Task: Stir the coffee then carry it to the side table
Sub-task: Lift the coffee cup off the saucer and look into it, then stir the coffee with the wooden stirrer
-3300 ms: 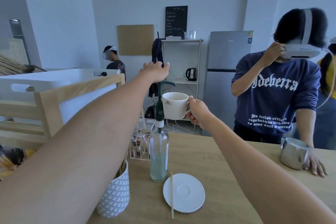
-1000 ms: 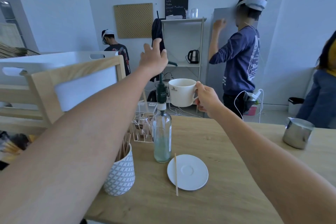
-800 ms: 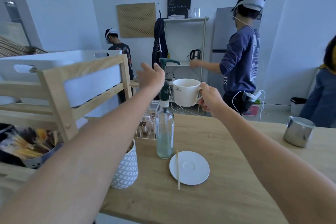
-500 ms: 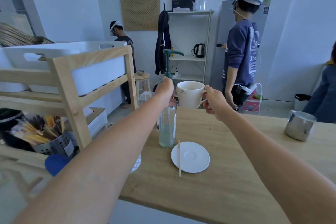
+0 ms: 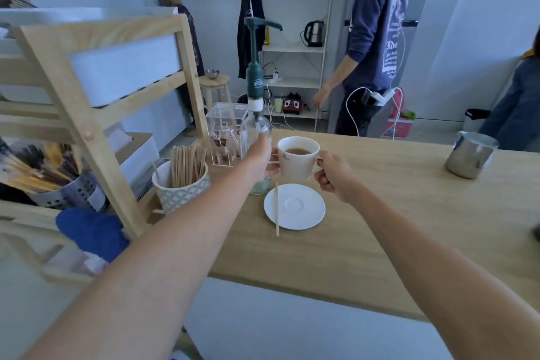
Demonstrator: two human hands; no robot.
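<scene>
Above the wooden table (image 5: 409,228), just past the saucer (image 5: 304,215), a white cup (image 5: 296,165) of brown coffee (image 5: 298,151) is held in the air. At its three o'clock the right hand (image 5: 333,175) is closed on the handle; at nine o'clock the left hand (image 5: 260,159) presses curled fingers against the cup wall. A wooden stir stick (image 5: 276,209) lies across the saucer's left rim. Behind the left hand stands a pump bottle (image 5: 254,96); at nine o'clock a patterned pot (image 5: 181,191) holds more sticks. Far toward two o'clock sits a steel jug (image 5: 470,158).
</scene>
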